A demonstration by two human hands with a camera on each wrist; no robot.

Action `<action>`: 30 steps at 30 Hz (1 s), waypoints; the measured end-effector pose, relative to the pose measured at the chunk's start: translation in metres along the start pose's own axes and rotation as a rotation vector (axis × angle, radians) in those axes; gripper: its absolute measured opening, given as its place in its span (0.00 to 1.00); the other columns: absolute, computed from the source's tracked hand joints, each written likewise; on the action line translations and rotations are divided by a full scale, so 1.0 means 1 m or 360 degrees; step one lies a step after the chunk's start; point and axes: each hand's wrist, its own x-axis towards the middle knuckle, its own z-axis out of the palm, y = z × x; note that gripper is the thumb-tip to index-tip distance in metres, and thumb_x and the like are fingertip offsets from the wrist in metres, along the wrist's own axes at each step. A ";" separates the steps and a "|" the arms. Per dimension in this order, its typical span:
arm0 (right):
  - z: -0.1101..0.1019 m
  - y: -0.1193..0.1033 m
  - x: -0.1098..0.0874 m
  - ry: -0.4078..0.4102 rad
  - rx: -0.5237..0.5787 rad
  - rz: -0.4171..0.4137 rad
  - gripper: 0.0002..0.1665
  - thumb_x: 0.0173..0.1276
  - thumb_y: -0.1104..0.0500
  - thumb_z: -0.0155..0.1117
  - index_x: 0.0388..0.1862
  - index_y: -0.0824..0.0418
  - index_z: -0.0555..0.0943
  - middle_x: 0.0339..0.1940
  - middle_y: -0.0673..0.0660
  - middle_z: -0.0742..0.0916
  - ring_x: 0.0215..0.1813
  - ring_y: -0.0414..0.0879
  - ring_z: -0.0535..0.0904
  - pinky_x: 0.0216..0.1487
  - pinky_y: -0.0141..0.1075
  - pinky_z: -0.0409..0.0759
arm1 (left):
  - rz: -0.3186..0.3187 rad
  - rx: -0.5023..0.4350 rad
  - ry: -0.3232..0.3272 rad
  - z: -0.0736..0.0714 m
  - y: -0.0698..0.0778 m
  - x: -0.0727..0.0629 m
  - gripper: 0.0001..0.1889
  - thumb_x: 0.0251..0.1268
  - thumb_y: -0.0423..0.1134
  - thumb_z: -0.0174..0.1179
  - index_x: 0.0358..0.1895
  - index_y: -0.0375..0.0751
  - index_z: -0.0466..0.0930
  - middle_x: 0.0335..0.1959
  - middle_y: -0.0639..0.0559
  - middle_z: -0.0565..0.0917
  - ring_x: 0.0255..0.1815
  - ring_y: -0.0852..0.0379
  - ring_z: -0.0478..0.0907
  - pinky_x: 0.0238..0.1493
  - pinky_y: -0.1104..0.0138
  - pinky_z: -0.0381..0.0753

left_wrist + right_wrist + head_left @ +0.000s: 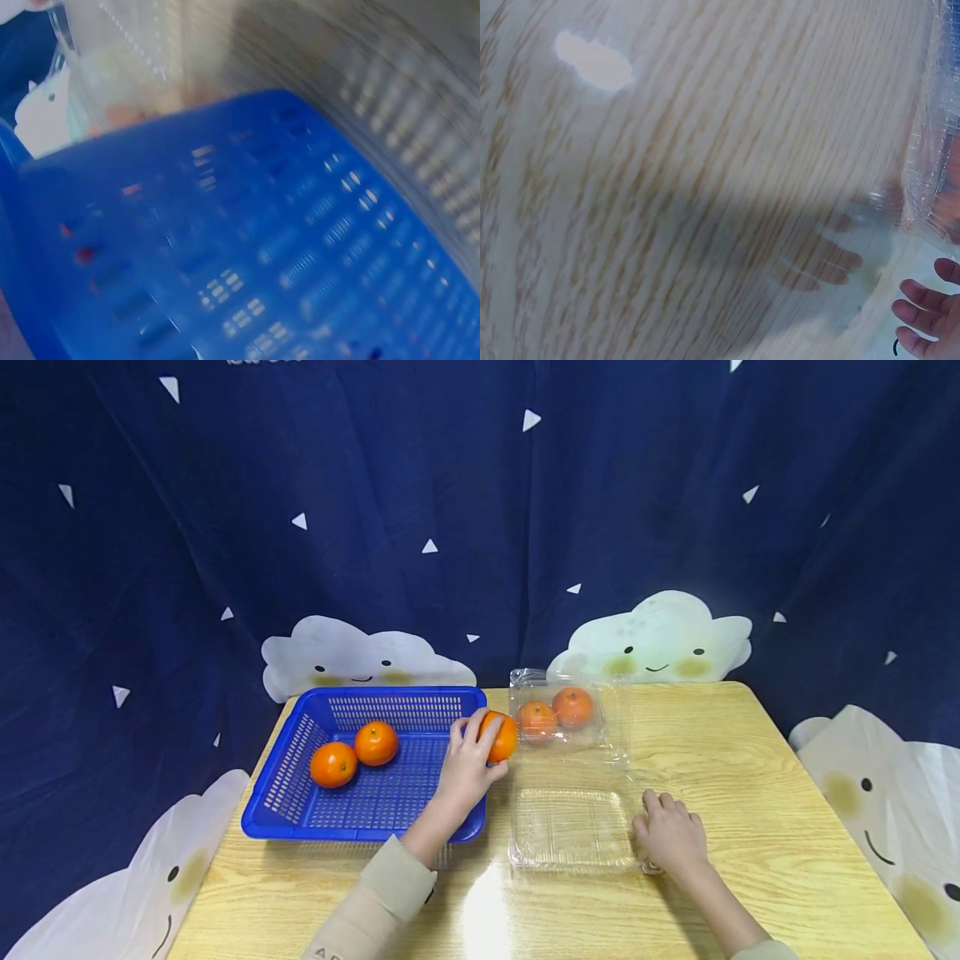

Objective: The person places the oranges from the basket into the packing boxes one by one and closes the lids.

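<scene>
My left hand (pixel 470 760) grips an orange (pixel 502 737) over the right rim of the blue plastic basket (pixel 258 822). Inside that basket lie two more oranges, one in front (pixel 333 765) and one behind (pixel 377 743). To its right is an unfolded clear plastic clamshell box (pixel 573 862). Two oranges, a left one (pixel 537 721) and a right one (pixel 573 707), show at the box's far half. My right hand (pixel 672 837) is at the near half's right edge, fingers loosely bent and holding nothing; contact is hard to tell. In the right wrist view its fingers (pixel 922 319) are spread.
Everything stands on a light wooden table (pixel 720 760). Behind it hangs a dark blue curtain (pixel 420 468) with white clouds and triangles. The basket's slotted wall (pixel 247 225) fills much of the blurred left wrist view.
</scene>
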 end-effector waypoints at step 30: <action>-0.003 -0.001 0.000 -0.0014 0.0019 0.0003 0.22 0.64 0.55 0.51 0.51 0.69 0.70 0.45 0.69 0.77 0.45 0.65 0.74 0.40 0.57 0.71 | 0.0388 0.0035 -0.0424 0.055 0.068 -0.015 0.35 0.39 0.50 0.70 0.58 0.52 0.70 0.58 0.50 0.69 0.51 0.49 0.67 0.46 0.63 0.75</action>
